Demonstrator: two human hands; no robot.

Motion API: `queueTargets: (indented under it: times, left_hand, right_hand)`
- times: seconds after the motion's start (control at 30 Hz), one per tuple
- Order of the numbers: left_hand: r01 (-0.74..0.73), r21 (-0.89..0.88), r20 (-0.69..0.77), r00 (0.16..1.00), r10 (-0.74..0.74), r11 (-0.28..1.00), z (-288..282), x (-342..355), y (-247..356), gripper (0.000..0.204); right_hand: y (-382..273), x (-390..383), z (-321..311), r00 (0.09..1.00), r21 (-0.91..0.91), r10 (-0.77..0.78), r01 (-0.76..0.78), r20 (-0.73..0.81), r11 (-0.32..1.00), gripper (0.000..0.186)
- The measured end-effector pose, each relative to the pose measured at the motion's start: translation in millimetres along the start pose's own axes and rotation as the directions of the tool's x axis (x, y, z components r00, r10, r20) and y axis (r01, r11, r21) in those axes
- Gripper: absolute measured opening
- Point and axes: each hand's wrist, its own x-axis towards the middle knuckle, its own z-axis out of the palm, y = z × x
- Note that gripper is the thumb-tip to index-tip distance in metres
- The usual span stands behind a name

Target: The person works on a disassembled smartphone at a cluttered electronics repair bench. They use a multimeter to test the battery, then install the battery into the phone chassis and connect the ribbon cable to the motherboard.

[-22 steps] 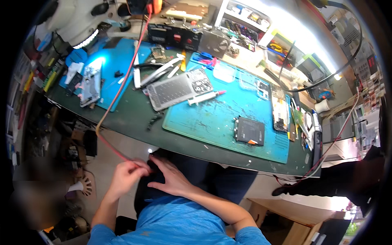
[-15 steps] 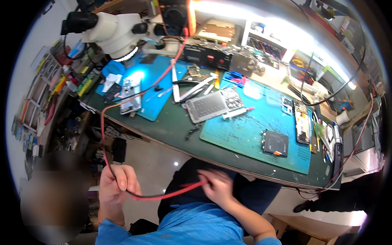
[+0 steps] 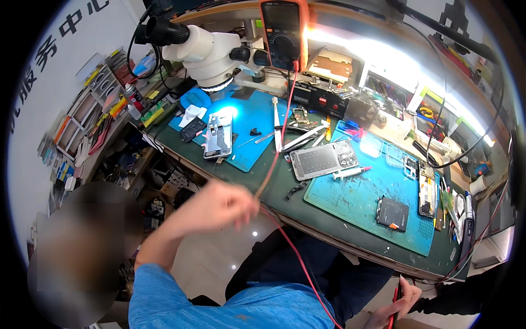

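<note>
My left hand [image 3: 224, 205], blurred by motion, is curled in front of the bench edge. At its fingers the red and black test leads [image 3: 300, 255] bend sharply. They come down from the orange multimeter [image 3: 284, 34] and run on over my lap toward the lower edge. Low on the right, my right hand [image 3: 402, 305] is closed round a pair of slim test probes [image 3: 394, 308], one red and one black. Where the leads join the probes lies outside the view.
A microscope [image 3: 211, 57] stands over an opened phone [image 3: 219, 135] on a blue mat. Mid-bench lie a grey phone housing [image 3: 320, 160] and a syringe [image 3: 350, 172]. A black battery [image 3: 392, 214] and another opened phone [image 3: 427, 189] rest on the right mat [image 3: 350, 200].
My left hand has swung right and up toward the bench edge. My right hand has moved far right and down, now with probes showing. The view has shifted, bringing the whole multimeter in.
</note>
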Motion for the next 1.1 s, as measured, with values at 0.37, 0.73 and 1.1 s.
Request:
queueTargets:
  times: [0.37, 0.73, 1.1]
  left_hand:
    - [-0.352, 0.735, -0.609, 0.034, 0.792, 0.58, -97, 241, 53, 0.024]
    - [-0.893, 0.425, 0.235, 0.267, 0.935, 0.149, 152, 110, 18, 0.043]
    - [-0.727, 0.172, 0.149, 0.686, 0.712, 0.665, 128, 153, 32, 0.032]
  right_hand:
    - [-6, 23, 34, 0.997, 0.189, -0.075, 0.069, 0.026, 0.98, 0.056]
    - [-17, 37, 77, 0.804, 0.207, -0.538, 0.498, 0.254, 0.842, 0.044]
    - [10, 40, 94, 0.904, 0.056, -0.405, 0.401, 0.136, 0.914, 0.035]
